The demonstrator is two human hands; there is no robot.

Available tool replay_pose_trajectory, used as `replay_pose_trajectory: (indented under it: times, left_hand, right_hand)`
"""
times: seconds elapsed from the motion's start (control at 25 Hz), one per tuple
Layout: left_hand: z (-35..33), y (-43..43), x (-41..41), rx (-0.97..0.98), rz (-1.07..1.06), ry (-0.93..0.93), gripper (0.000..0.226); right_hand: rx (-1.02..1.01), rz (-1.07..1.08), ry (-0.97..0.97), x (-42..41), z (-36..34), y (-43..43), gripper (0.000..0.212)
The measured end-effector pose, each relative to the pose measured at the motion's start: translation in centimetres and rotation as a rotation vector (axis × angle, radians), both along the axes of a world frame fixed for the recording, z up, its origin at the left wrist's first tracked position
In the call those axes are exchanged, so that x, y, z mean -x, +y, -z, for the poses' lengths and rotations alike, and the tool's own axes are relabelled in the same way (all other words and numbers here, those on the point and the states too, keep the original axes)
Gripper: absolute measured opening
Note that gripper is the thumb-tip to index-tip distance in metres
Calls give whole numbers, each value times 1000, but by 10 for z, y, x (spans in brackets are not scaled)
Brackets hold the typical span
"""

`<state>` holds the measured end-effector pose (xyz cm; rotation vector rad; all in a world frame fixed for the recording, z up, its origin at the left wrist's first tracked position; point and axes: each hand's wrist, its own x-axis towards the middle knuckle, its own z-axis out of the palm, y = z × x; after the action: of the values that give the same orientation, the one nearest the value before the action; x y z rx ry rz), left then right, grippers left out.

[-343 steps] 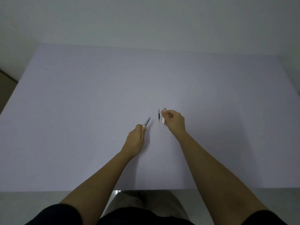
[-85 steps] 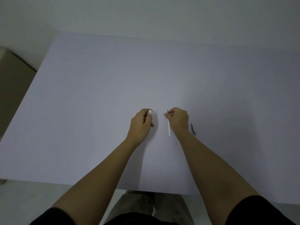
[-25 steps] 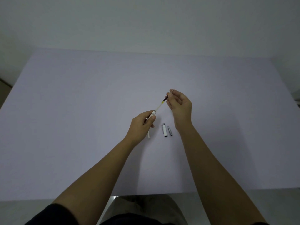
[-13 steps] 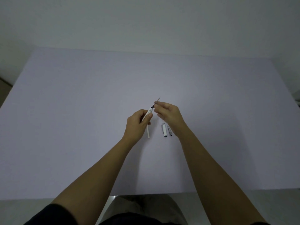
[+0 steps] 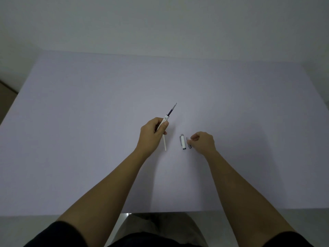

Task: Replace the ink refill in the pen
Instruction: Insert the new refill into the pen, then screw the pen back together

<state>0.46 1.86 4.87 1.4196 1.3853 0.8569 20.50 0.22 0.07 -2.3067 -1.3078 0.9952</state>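
My left hand (image 5: 151, 135) is shut on the white pen barrel (image 5: 164, 120), held above the table. A dark refill (image 5: 171, 110) sticks out of the barrel's end and points up and to the right. A thin white refill tube (image 5: 164, 143) lies on the table just below that hand. To its right lies a short white pen section (image 5: 182, 143) with a silver end. Beside it lies a small grey tip piece (image 5: 189, 144). My right hand (image 5: 203, 142) is down at the table, thumb and forefinger pinched on that grey piece.
The pale lilac table (image 5: 89, 139) spreads wide on all sides, with its near edge just above my lap. A plain wall stands behind the table's far edge. A brown floor strip shows at the far left (image 5: 5, 97).
My right hand let go of the refill, which now sits deep in the barrel, and dropped to the grey tip piece on the table. My left hand stayed raised.
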Motion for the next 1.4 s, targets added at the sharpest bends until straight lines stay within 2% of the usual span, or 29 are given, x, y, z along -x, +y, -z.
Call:
replay_pose_trajectory:
  times: [0.2, 0.32, 0.36, 0.44, 0.52, 0.64, 1.12, 1.4]
  left_hand:
    - [0, 1, 3, -5, -2, 11, 18]
    - [3, 0, 5, -4, -3, 20, 18]
    - [5, -1, 6, -4, -2, 24, 18]
    - [7, -2, 6, 0, 6, 31, 19]
    - [8, -3, 6, -2, 20, 45, 18]
    - [8, -5, 5, -16, 32, 61, 14]
    - [12, -3, 7, -49, 67, 95, 19]
    - [9, -2, 6, -51, 79, 102, 17]
  right_hand:
    - [27, -75, -135, 0, 6, -2, 22]
    - [-76, 51, -72, 2, -3, 3, 23]
    - [-143, 151, 46, 4, -11, 8, 22]
    - [-270, 360, 486, 11, -33, 22, 12]
    - [-352, 434, 890, 20, -54, 34, 7]
    - [-401, 398, 1122, 31, -70, 40, 8]
    - [-395, 377, 1169, 40, -66, 38, 10]
    - [-383, 265, 1097, 41, -65, 34, 17]
